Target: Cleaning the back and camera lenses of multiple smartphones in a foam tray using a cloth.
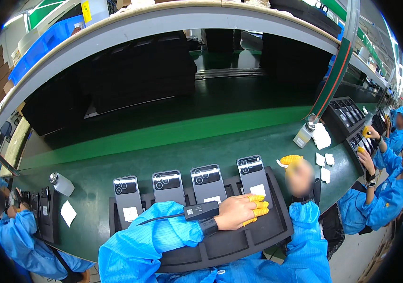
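Left hand (237,212) covers the lower end of the rightmost phone (254,177)

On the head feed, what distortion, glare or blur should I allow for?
Head view: the shelf edge bows into an arch; head view: white glare streaks the camera panels on all four smartphones; head view: a blurred patch covers much of the right hand, the left hand looks sharp.

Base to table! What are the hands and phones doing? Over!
Left hand over rightmost gray rectangular phone, partly hiding it. Right hand, blurred, right of black rectangular tray. Four phones along tray's far edge. Blue left sleeve crossing tray.
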A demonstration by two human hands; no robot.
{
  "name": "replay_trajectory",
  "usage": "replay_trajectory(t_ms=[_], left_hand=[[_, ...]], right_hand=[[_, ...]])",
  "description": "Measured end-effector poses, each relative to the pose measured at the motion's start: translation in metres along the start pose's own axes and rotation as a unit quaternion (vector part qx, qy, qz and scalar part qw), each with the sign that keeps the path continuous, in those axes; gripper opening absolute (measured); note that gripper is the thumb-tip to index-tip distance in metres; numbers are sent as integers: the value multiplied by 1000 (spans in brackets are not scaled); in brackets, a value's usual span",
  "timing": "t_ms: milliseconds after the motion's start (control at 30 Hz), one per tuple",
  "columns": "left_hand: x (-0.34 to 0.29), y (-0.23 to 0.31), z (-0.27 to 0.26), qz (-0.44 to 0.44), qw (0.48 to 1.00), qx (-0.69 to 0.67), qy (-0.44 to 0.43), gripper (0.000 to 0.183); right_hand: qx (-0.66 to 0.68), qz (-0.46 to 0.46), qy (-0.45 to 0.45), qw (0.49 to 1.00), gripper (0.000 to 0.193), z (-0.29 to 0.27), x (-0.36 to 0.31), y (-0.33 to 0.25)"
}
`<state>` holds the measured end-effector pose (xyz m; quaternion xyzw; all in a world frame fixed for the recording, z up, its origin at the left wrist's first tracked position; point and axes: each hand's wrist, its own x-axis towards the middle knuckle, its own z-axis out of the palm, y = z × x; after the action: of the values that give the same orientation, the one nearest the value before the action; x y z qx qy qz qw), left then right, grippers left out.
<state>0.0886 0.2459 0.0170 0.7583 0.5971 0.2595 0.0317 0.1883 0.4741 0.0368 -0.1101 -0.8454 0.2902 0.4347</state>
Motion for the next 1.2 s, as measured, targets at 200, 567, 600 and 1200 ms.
replay_trajectory(t_ms=[200,567,600,1200], left_hand=[[0,-1,0,11,1000,1,12,38],[-1,0,2,0,1000,0,-1,37],[-1,-1,2,-2,1000,0,-4,37],[0,0,1,2,1000,-2,-5,38]], right_hand=[[-2,23,-2,1000,25,-1,0,0],[-9,7,4,1000,22,1,0,-1],[-9,7,3,1000,22,1,0,0],[-6,4,6,1000,23,1,0,-1]])
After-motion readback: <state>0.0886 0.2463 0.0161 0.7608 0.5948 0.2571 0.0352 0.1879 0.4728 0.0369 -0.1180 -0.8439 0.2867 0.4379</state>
